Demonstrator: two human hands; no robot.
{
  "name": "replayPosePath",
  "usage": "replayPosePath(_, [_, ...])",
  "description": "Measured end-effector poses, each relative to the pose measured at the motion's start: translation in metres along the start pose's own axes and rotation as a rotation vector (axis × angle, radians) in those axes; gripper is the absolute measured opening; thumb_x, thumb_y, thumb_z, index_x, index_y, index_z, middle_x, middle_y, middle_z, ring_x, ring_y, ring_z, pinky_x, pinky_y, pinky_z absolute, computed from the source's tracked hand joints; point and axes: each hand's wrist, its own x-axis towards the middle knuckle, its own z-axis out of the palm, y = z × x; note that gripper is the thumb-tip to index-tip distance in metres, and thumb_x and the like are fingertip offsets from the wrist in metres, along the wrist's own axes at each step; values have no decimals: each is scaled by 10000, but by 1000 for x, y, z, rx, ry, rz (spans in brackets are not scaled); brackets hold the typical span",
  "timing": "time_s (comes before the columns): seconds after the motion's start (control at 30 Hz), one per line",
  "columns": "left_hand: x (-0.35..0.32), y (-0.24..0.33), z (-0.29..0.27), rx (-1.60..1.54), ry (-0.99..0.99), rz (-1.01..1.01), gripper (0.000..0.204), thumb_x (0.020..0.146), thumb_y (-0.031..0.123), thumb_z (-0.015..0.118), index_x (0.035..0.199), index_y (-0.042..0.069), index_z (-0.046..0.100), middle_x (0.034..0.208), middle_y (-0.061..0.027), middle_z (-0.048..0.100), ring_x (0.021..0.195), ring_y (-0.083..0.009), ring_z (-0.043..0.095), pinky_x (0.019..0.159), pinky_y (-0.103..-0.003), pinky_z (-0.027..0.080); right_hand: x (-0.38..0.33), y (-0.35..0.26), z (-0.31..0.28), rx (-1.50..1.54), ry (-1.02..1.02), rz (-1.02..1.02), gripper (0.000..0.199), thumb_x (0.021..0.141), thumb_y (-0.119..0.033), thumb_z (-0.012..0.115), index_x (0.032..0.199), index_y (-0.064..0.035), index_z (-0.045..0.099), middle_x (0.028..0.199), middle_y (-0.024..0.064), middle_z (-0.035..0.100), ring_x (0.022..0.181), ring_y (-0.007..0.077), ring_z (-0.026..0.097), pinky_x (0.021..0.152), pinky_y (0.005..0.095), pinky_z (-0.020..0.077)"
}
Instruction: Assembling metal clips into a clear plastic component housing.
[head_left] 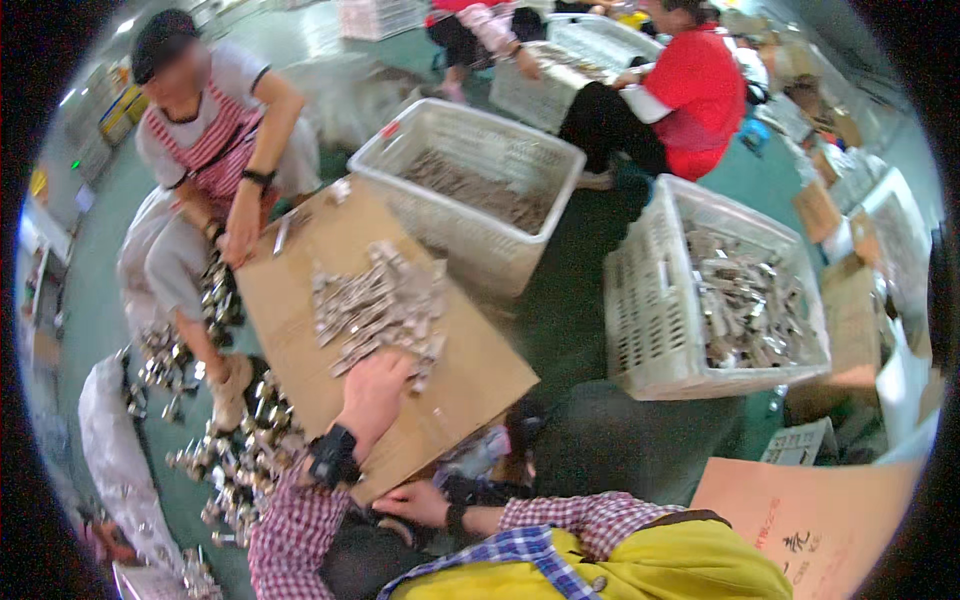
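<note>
The head view, the only one, looks down on a person in a checked shirt and yellow garment (670, 563). A flat sheet of cardboard (475, 375) lies slanted in front of them. On its middle sits a loose pile of grey-tan strips (365, 300), many roughly side by side. The person's left hand (382, 388), with a black band at its wrist, reaches over the near end of the pile, fingers bent down; whether they pinch a strip cannot be told. The right hand (418, 503) is low at the cardboard's near edge, its fingers partly curled; whether it grips anything is unclear.

At the far left corner of the cardboard, a seated co-worker in a striped apron (225, 150) leans in, hands by its edge. Shiny metal parts (245, 455) are scattered on the green floor to the left. Beyond the cardboard stands a white crate (460, 225) holding grey-brown pieces; a second crate (645, 330), to the right, holds shinier ones. Farther back, someone in a red shirt (705, 95) sits near more crates.
</note>
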Motion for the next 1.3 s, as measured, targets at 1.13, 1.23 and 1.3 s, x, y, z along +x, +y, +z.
replayPosePath(1.13, [-201,-44,-18,-1231,590,-970,195,861,115,644,977,-42,656,867,-36,662,778,-76,589,706,-210,462,-12,-17,-6,164,27,112,274,875,-294,655,945,-36,712,701,-37,628,598,57,536,552,226,440])
replayPosePath(1.23, [-203,-48,-14,-1207,583,-1032,193,856,112,650,987,-30,657,847,-11,654,760,-64,578,695,-196,449,-12,-20,-7,198,21,150,264,876,-296,654,938,-47,717,627,-51,572,531,45,497,486,216,402])
replayPosePath(1.3, [-204,-49,-14,-1168,556,-1060,192,856,114,651,985,-28,658,840,-9,653,759,-62,578,700,-195,451,-11,-21,-6,143,46,74,261,877,-295,655,939,-50,718,602,-45,567,498,37,466,451,209,373])
